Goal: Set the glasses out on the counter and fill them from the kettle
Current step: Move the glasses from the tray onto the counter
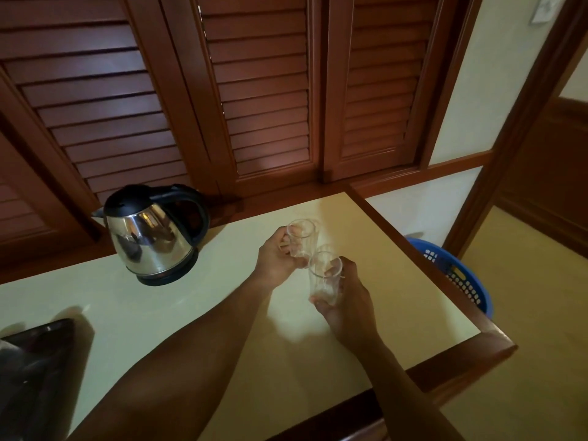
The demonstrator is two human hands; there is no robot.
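Two clear, empty glasses are held above the pale counter point(222, 345). My left hand point(275, 261) grips the farther glass point(302, 238), tilted with its mouth toward me. My right hand point(348, 300) grips the nearer glass point(324, 278) just below and to the right; the two glasses almost touch. A steel kettle point(151, 237) with a black lid and handle stands on its black base at the back left of the counter, well left of both hands, spout pointing left.
Brown louvred shutters point(261, 90) close off the wall behind the counter. A dark object point(31, 370) lies at the counter's left front. A wooden rim edges the counter on the right, and a blue perforated basket point(458, 275) sits on the floor beyond it.
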